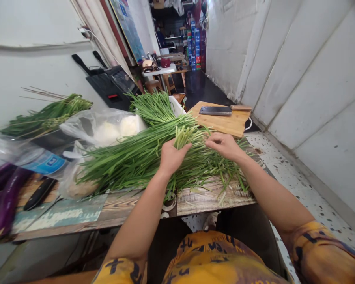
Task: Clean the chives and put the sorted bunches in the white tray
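Note:
A large pile of long green chives [130, 154] lies across the table, pale stem ends toward the right. My left hand [174, 156] is wrapped round a small bunch of chives [185, 136], its cut-looking pale ends pointing up and away from me. Just to the right, my right hand [221, 144] is at the stem ends, thumb and fingers pinched together; whatever sits between the fingertips is too small to make out. Loose trimmings [225, 173] are scattered below my right hand. More chives [154, 106] stand in a white container [176, 105] behind the pile.
A cleaver [215, 111] rests on a wooden cutting board [221, 123] at the back right. On the left are purple eggplants [10, 197], a black-handled knife [40, 193], a plastic bottle [44, 159], a clear bag with white vegetables [112, 128] and other greens [47, 114].

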Action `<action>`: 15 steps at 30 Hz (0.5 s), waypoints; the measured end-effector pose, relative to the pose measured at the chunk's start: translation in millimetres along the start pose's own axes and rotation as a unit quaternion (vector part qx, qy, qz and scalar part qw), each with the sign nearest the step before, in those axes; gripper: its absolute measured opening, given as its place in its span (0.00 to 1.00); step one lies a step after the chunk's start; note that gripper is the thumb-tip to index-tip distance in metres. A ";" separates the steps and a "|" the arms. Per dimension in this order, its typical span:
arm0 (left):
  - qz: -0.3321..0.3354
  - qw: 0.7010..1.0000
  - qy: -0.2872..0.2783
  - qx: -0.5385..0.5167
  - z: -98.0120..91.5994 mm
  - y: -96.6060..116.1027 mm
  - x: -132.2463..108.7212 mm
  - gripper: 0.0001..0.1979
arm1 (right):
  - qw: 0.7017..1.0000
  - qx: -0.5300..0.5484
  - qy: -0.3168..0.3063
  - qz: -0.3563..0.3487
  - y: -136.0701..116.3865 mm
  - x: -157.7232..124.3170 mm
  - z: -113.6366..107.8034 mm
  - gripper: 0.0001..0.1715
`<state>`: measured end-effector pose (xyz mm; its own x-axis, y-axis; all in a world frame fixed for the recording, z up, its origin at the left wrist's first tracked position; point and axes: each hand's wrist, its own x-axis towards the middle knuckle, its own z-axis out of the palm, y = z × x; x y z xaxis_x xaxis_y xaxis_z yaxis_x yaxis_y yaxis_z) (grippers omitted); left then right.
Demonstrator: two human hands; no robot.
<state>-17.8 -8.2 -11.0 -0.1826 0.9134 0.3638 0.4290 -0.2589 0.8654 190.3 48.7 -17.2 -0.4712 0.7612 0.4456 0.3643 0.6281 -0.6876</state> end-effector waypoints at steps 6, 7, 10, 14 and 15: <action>0.008 0.992 -0.122 0.018 1.9 7.8 -3.7 0.14 | 0.995 0.076 0.060 0.030 -13.6 -2.0 9.7 0.21; 0.004 0.992 -0.122 0.023 2.2 8.2 -3.9 0.13 | 0.994 0.083 0.067 0.035 -14.6 -2.4 12.9 0.22; 0.004 0.994 -0.106 0.026 2.5 7.2 -3.6 0.12 | 0.992 0.116 0.028 0.027 -16.1 -3.5 21.1 0.19; 0.004 0.994 -0.105 0.012 3.1 2.1 -2.5 0.13 | 0.996 0.085 0.014 0.022 -10.5 -2.3 20.3 0.16; -0.002 0.995 -0.103 0.013 3.4 0.6 -2.3 0.13 | 0.996 0.070 0.045 0.037 -7.3 -1.7 17.0 0.15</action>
<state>-14.1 -9.3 -12.5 -0.0013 0.9600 0.2799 0.4513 -0.2492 0.8568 174.7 40.1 -22.6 -0.3703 0.8205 0.4356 0.2767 0.5451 -0.7914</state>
